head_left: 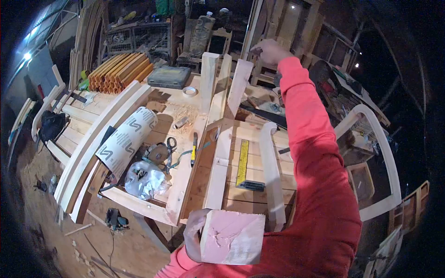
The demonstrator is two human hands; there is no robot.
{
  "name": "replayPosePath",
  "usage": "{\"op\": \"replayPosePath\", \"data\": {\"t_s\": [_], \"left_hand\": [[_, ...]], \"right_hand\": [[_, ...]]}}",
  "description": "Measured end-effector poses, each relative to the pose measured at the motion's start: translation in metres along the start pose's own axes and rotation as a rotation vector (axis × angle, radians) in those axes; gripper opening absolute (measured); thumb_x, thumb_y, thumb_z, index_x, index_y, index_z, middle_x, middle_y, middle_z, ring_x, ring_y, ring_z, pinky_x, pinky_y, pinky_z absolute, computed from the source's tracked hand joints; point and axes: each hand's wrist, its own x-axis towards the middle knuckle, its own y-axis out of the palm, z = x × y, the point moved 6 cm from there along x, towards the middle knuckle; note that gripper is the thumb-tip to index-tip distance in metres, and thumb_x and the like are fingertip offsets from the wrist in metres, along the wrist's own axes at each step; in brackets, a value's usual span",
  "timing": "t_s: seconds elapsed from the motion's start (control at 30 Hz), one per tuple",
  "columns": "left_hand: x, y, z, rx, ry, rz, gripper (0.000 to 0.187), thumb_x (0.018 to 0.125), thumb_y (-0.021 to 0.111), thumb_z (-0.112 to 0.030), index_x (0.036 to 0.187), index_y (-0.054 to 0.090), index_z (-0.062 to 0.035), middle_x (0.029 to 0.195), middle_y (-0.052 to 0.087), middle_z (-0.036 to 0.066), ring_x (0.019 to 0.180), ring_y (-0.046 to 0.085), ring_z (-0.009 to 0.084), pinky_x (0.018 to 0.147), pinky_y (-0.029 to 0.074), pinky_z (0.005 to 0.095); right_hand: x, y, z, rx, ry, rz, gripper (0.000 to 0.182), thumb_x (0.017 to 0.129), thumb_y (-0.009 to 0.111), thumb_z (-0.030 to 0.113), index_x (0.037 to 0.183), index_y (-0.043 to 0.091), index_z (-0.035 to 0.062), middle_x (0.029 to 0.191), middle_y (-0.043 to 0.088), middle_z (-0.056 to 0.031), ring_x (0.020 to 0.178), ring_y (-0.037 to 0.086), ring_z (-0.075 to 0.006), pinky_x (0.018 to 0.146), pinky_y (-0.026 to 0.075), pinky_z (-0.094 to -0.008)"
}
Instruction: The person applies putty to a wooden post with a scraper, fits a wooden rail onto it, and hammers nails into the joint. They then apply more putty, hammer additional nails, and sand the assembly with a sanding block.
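At the bottom centre my left hand (195,231) is closed round a wooden block (234,237) with pink paste smeared on its near face. My right arm, in a red sleeve, reaches far forward, and my right hand (270,51) is raised beyond the bench with a finger stretched out, holding nothing that I can make out. Between the arms lie a yellow square (242,162) with a dark stock and a curved wooden piece (271,173). Several wooden posts (239,85) stand upright at the bench's middle. A yellow cutter (193,149) rests left of the long beam.
On the left of the bench are a printed roll (127,138), a plastic bag (144,180), scissors (171,144) and a tape roll (189,91). Behind sit stacked orange slats (119,72) and a toolbox (168,77). A curved frame (387,153) stands right; a power tool (116,219) lies below.
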Motion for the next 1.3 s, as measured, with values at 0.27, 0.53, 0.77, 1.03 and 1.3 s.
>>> {"op": "replayPosePath", "data": {"t_s": [0.27,0.53,0.77,1.03,1.3], "left_hand": [[0.003,0.010,0.006,-0.333,-0.234,-0.199,0.039,0.080,0.077,-0.015,0.115,0.062,-0.0073,0.107,0.067,0.012,0.099,0.064,0.0259,0.087,0.050,0.0401],[0.011,0.004,0.016,-0.178,-0.229,-0.242,0.045,0.079,0.077,-0.013,0.120,0.058,-0.0055,0.110,0.065,0.013,0.099,0.063,0.0251,0.087,0.050,0.0399],[0.014,0.004,0.014,-0.141,-0.227,-0.269,0.051,0.079,0.077,-0.012,0.124,0.054,-0.0039,0.113,0.063,0.013,0.099,0.063,0.0244,0.087,0.051,0.0397],[-0.001,0.005,0.005,-0.121,-0.222,-0.296,0.057,0.078,0.076,-0.010,0.128,0.050,-0.0021,0.116,0.061,0.013,0.099,0.062,0.0236,0.087,0.051,0.0395],[-0.024,0.006,-0.001,-0.114,-0.231,-0.290,0.063,0.078,0.076,-0.008,0.133,0.045,-0.0003,0.119,0.060,0.014,0.100,0.061,0.0227,0.088,0.052,0.0393]], "right_hand": [[-0.023,0.010,-0.031,0.566,0.194,-0.060,0.045,0.078,0.062,0.002,0.122,0.070,0.0082,0.098,0.074,-0.0066,0.085,0.064,-0.0138,0.082,0.052,-0.0306],[0.007,0.112,-0.092,0.774,0.185,0.056,0.053,0.075,0.053,-0.002,0.122,0.071,0.0149,0.104,0.072,-0.0111,0.084,0.066,-0.0188,0.078,0.053,-0.0325],[0.003,0.098,-0.088,0.618,-0.028,-0.034,0.058,0.070,0.044,-0.010,0.116,0.073,0.0103,0.108,0.072,-0.0167,0.097,0.066,-0.0269,0.089,0.051,-0.0361],[0.000,0.081,-0.094,0.310,0.001,-0.012,0.049,0.071,0.048,-0.012,0.107,0.075,0.0093,0.109,0.070,-0.0190,0.104,0.064,-0.0381,0.095,0.050,-0.0410],[-0.039,0.049,-0.060,0.047,0.087,-0.110,0.035,0.080,0.061,0.002,0.107,0.076,0.0203,0.115,0.069,-0.0125,0.109,0.063,-0.0364,0.097,0.050,-0.0440]]}}
